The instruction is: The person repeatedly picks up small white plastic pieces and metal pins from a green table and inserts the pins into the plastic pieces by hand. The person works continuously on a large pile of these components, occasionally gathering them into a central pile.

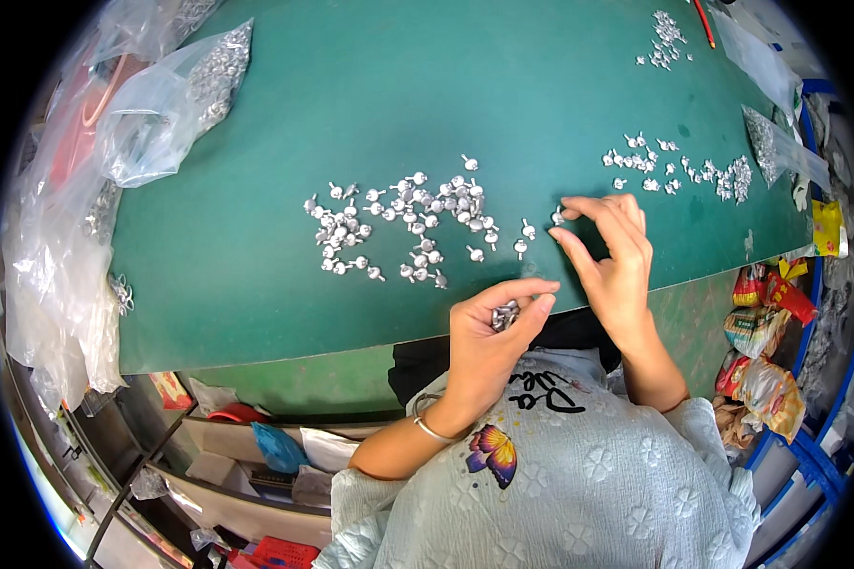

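Several small silvery metal pieces, each with a round head and a short stem, lie in a loose pile on the green tabletop. My left hand is curled near the table's front edge around a cluster of such metal pieces, which shows between thumb and fingers. My right hand pinches one metal piece between thumb and forefinger, just right of the pile. Two or three loose pieces lie close to its fingertips.
Small silvery parts are scattered on the right, with another group at the far right near a red stick. Clear bags of metal parts crowd the left edge; another bag sits right. Colourful packets stand beside the table.
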`<state>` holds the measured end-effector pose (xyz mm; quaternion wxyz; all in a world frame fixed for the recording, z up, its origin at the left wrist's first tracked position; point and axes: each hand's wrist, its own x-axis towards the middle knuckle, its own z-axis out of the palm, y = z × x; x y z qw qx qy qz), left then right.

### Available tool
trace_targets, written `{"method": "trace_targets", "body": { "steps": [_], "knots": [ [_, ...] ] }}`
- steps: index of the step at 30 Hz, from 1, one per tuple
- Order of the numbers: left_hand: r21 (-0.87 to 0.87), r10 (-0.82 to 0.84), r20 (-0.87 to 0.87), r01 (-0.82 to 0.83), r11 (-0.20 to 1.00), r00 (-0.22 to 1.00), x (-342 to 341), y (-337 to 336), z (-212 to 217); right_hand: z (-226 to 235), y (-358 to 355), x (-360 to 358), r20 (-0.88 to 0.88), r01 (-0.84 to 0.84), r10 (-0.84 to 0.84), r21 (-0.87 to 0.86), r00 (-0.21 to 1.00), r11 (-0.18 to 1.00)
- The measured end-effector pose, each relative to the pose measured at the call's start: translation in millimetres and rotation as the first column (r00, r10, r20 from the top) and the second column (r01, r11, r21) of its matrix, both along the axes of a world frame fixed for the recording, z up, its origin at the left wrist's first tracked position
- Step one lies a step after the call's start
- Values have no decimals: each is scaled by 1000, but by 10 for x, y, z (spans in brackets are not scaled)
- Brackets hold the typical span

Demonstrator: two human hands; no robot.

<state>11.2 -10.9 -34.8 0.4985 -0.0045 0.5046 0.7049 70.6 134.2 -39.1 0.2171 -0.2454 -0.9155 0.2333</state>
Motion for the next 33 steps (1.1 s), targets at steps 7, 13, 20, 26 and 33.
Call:
{"method": "trace_targets", "body": {
  "steps": [7,13,20,26,33],
  "knots": [
    [-25,19,19,-18,1000,1000,-18,-2,24,-89,20,14,-77,44,-51,-94,996,995],
    [-20,19,24,-18,1000,1000,-19,2,27,7,-64,-76,-85,50,-55,-50,995,997],
    [-8,24,13,-24,1000,1000,-33,-21,23,-65,-34,-89,-156,15,-49,-208,987,978],
    [2,102,-35,-102,995,994,-38,16,46,198,-150,83,-321,-184,-20,-590,947,786],
    [76,87,-197,-74,994,977,-32,38,70,291,-203,131,-399,-266,13,-586,917,765]
  ]
}}
